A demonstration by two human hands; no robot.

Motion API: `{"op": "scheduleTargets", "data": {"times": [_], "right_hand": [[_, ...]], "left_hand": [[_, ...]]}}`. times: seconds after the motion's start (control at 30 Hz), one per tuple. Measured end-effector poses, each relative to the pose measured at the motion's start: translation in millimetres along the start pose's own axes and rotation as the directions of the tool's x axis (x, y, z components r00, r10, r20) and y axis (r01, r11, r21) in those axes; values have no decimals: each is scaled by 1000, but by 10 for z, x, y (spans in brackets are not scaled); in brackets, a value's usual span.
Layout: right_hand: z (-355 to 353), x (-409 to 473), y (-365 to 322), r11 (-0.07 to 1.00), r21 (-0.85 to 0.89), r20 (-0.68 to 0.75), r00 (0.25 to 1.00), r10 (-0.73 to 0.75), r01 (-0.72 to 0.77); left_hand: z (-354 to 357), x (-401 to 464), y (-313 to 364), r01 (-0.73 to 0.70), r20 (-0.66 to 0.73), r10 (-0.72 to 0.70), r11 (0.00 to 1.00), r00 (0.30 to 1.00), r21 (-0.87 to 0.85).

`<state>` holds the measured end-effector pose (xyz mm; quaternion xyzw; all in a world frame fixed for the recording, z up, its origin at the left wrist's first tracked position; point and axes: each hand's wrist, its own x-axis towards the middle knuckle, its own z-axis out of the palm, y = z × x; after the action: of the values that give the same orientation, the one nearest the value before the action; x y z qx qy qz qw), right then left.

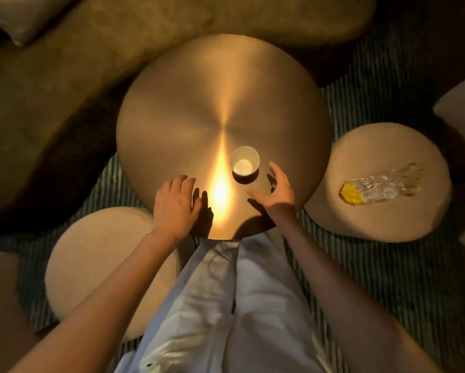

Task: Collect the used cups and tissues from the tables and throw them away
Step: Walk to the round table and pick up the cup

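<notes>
While cup [244, 164] stands upright, mouth up, both hands loose, holding nothing

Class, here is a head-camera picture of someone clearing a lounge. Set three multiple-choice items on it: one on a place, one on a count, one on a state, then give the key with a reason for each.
1. Where does the crushed plastic bottle lie?
A. on the round metal table
B. on the round pouf to the person's right
C. on the striped carpet

2. How many paper cups stand on the round metal table?
A. one
B. two
C. three

3. How is the right hand?
A. gripping the cup
B. flat on the pouf
C. open beside the cup, not touching it

Key:
1 B, the bottle rests on top of the pouf.
2 A, only one white paper cup shows on the tabletop.
3 C, its fingers are spread and a gap shows between them and the cup; the left hand is open too.
</notes>
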<state>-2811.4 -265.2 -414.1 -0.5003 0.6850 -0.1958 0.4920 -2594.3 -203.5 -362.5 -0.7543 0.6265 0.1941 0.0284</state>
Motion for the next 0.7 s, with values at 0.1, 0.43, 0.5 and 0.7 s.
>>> {"op": "scheduleTargets", "data": {"times": [0.1, 0.43, 0.5, 0.7], "right_hand": [[106, 201, 110, 998, 55, 37, 999, -32, 30], [422, 647, 158, 980, 145, -7, 991, -134, 133], [465, 681, 122, 975, 130, -37, 983, -178, 181], [487, 677, -3, 959, 85, -68, 962, -264, 270]], "left_hand": [[29, 135, 10, 4, 19, -4, 1000, 1000, 8], [92, 386, -164, 36, -18, -35, 998, 999, 42], [87, 389, -224, 49, -27, -48, 997, 998, 55], [54, 317, -317, 72, -37, -70, 996, 997, 57]]}}
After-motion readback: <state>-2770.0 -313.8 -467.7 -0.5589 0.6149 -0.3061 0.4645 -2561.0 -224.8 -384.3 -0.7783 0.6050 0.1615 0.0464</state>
